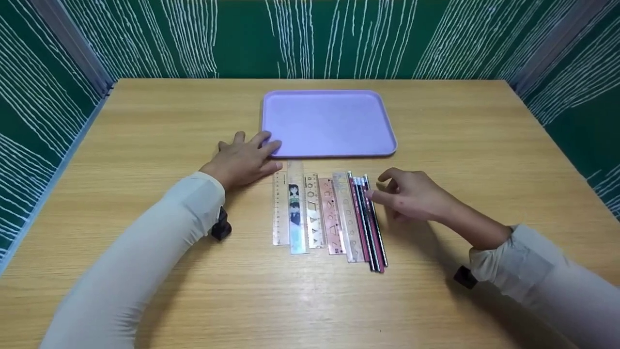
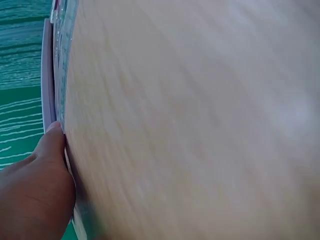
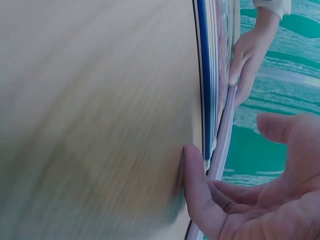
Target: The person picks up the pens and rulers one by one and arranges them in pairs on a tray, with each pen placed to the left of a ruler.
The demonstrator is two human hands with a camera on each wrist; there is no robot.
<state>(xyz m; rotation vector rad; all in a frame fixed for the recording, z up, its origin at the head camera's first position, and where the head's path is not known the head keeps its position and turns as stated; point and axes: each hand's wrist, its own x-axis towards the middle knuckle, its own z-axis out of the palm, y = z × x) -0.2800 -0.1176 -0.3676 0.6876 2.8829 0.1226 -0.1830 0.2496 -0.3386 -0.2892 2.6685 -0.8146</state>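
On the table's left side my left hand (image 1: 242,160) lies palm down with spread fingers, its fingertips at the near left corner of a purple tray (image 1: 329,121). Its thumb reaches toward the top of a clear ruler (image 1: 280,218). Beside that ruler lie one printed with cartoon figures (image 1: 296,242), a stencil ruler (image 1: 317,228), a pink ruler (image 1: 334,237) and a wider clear one (image 1: 352,223). Several striped pencils (image 1: 373,232) form a bundle to their right. My right hand (image 1: 414,196), fingers loosely bent and thumb apart, hovers by the pencils' upper ends, holding nothing.
The wooden table (image 1: 169,111) fills most of the head view. Green walls with white streaks (image 1: 242,39) border its back and sides. A small black device (image 1: 221,225) hangs under the left cuff, another (image 1: 466,277) under the right.
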